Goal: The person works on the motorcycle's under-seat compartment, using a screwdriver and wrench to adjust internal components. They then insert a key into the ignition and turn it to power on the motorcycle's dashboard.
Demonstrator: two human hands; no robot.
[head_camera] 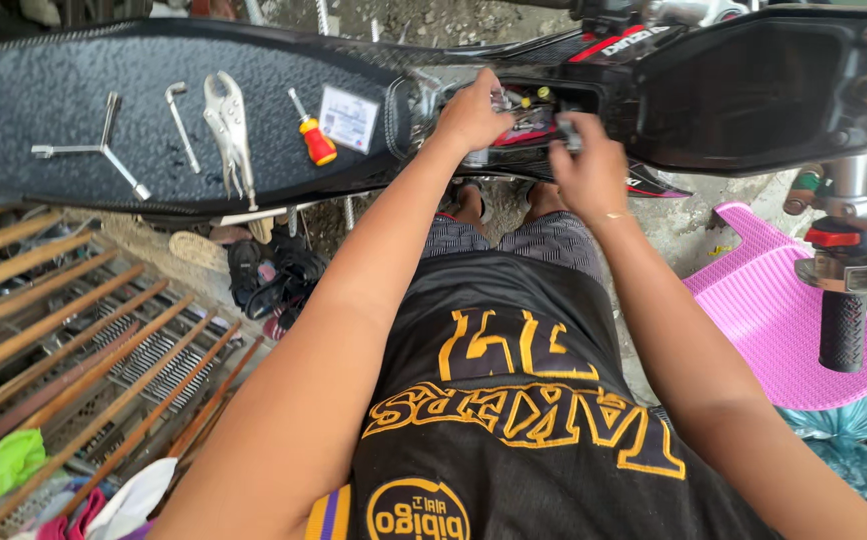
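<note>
While both hands in engine bay, fingers' grip indiscernible; four tools on seat.

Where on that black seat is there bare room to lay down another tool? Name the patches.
Free: the seat left of the three-armed wrench, and the strip between the red-handled screwdriver and the seat's front edge below the small card. Crowded: the middle, where bent key and locking pliers lie close, and around both hands.

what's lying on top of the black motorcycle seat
On the seat lie a three-way wrench, a bent hex key, locking pliers, a red-handled screwdriver and a small card. Nothing covers them.
</note>
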